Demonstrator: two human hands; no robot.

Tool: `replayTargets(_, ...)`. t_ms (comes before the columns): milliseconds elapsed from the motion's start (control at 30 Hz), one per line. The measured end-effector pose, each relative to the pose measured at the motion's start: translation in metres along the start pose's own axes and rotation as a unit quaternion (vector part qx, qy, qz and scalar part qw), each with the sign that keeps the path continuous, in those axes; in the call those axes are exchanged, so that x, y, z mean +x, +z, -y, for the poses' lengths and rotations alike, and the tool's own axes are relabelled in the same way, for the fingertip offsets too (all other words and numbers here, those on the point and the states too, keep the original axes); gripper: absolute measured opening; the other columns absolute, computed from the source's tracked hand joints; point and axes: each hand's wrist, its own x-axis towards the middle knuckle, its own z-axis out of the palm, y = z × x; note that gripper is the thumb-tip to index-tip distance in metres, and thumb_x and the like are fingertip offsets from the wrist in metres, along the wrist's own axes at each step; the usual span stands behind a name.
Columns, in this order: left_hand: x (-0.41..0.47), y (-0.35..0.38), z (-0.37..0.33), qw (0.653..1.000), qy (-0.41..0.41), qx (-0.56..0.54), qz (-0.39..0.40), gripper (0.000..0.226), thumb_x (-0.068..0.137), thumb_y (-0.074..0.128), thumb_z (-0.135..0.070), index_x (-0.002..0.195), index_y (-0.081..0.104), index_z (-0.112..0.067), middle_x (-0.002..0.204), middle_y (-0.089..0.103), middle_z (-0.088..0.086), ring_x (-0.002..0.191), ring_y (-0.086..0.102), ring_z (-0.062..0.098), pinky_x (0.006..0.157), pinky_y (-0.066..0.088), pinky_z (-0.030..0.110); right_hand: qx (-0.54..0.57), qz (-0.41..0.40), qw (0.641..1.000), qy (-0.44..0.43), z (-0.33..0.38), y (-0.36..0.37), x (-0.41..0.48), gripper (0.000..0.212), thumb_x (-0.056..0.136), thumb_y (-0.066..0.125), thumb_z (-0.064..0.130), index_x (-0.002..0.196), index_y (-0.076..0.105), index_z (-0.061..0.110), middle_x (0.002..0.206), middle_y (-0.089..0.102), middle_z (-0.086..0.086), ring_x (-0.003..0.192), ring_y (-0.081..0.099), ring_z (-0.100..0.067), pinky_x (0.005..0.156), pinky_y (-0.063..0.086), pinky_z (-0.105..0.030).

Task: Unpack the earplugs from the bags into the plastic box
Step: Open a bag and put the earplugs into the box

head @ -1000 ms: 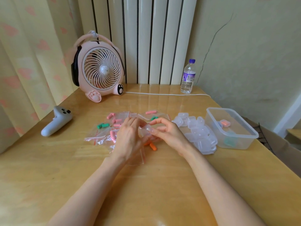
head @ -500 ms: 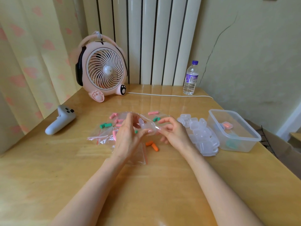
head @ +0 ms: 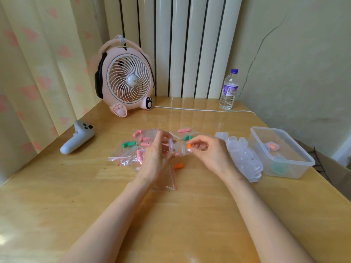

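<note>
Clear zip bags (head: 121, 158) with red strips are spread flat at mid-table, with pink earplugs (head: 145, 139) and green earplugs (head: 128, 144) scattered among them. One orange earplug (head: 189, 145) is pinched by the right hand (head: 212, 154) beside a small clear case (head: 175, 149) held in the left hand (head: 155, 160). A second orange earplug (head: 178, 165) is left loose on the table. A lidless plastic box (head: 296, 170) is set near the right edge.

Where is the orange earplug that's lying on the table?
In the head view, the orange earplug lies on the table between the left hand and right hand, beside a clear bag.
</note>
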Motion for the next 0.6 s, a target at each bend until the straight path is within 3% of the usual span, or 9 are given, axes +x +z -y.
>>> replayTargets(133,-0.003,0.005,-0.005,0.998,0.010,-0.047,0.032,0.044,0.072,0.078,-0.015,0.093,0.043,-0.028,0.094,0.061,0.008,0.078,0.063,0.019,0.069,0.051,0.026,0.002,-0.008,0.998,-0.055,-0.002,0.009,-0.001,0.020,0.075,0.071,-0.006,0.088,0.073,0.008,0.081,0.052,0.022,0.062,0.050,-0.001,0.062,0.039,-0.009)
replayTargets(300,-0.002,0.005,-0.002,0.997,0.011,-0.069,0.026,0.044,0.073,0.077,-0.010,0.091,0.042,-0.030,0.089,0.059,0.001,0.077,0.061,0.014,0.069,0.052,0.024,-0.070,-0.007,0.995,-0.076,-0.011,0.014,0.001,0.010,0.072,0.080,0.019,0.080,0.075,0.020,0.082,0.048,0.026,0.067,0.052,-0.007,0.067,0.043,-0.023)
replayTargets(367,-0.002,0.006,-0.002,0.997,0.008,-0.068,0.018,0.045,0.073,0.077,-0.011,0.092,0.042,-0.030,0.090,0.060,0.003,0.079,0.062,0.019,0.070,0.052,0.027,-0.071,-0.015,0.994,-0.083,-0.010,0.013,0.000,0.014,0.072,0.080,0.021,0.085,0.075,0.022,0.085,0.046,0.030,0.069,0.051,0.000,0.066,0.042,-0.018)
replayTargets(467,-0.001,0.003,-0.002,0.998,0.000,-0.056,-0.034,0.043,0.072,0.079,-0.017,0.095,0.043,-0.024,0.091,0.061,-0.001,0.078,0.063,0.015,0.067,0.051,0.026,-0.030,-0.058,0.996,-0.055,-0.009,0.010,0.001,0.017,0.075,0.075,0.007,0.088,0.072,0.018,0.081,0.049,0.028,0.069,0.050,0.007,0.064,0.037,-0.008)
replayTargets(533,0.001,0.001,-0.003,0.996,-0.008,-0.046,-0.074,0.045,0.071,0.079,-0.018,0.098,0.043,-0.021,0.090,0.058,-0.009,0.079,0.062,0.010,0.062,0.049,0.022,-0.047,-0.026,0.998,-0.023,-0.009,0.009,0.000,0.013,0.077,0.073,0.008,0.084,0.071,0.019,0.079,0.054,0.021,0.068,0.050,0.004,0.068,0.037,-0.014)
replayTargets(600,0.001,0.000,-0.005,0.994,-0.011,-0.040,-0.098,0.046,0.071,0.079,-0.016,0.098,0.042,-0.020,0.088,0.054,-0.014,0.078,0.059,0.007,0.059,0.047,0.020,-0.111,0.059,0.992,-0.004,-0.009,0.014,-0.004,0.009,0.078,0.074,0.021,0.086,0.072,0.024,0.083,0.056,0.013,0.074,0.050,-0.002,0.071,0.037,-0.023)
